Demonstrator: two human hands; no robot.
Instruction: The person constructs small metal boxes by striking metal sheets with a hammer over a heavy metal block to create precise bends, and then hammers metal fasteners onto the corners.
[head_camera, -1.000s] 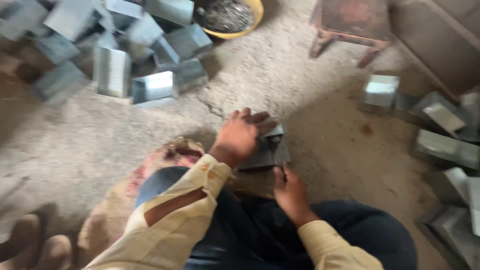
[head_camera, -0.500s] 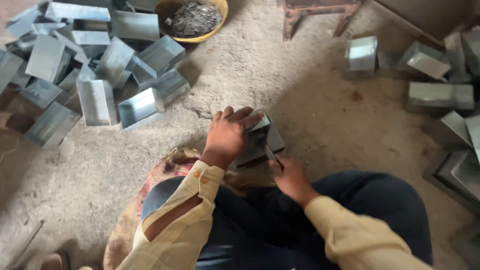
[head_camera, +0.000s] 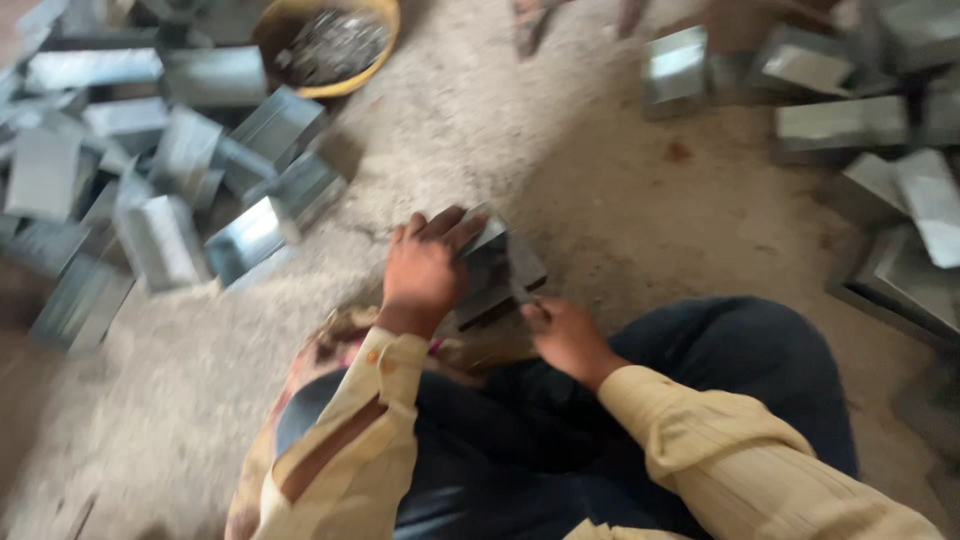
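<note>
I sit on a concrete floor with a grey sheet-metal box piece (head_camera: 503, 268) in front of my knees. My left hand (head_camera: 425, 268) lies on top of its left side, fingers curled over the upper edge and pressing it down. My right hand (head_camera: 562, 335) is at the piece's lower right corner, fingers pinched together on its edge or on something small; motion blur hides which. Both sleeves are pale yellow, and my legs are in dark blue trousers.
A heap of similar folded metal boxes (head_camera: 150, 190) lies to the left. More metal boxes (head_camera: 860, 130) are scattered at the right. A yellow bowl (head_camera: 378, 68) with small dark metal bits stands at the top. A patterned cloth (head_camera: 340, 335) lies under my left arm.
The view has shifted, so the left pile and the bowl have slid rightward in frame. My hands stay on the metal piece, the right hand a little closer to its corner.
</note>
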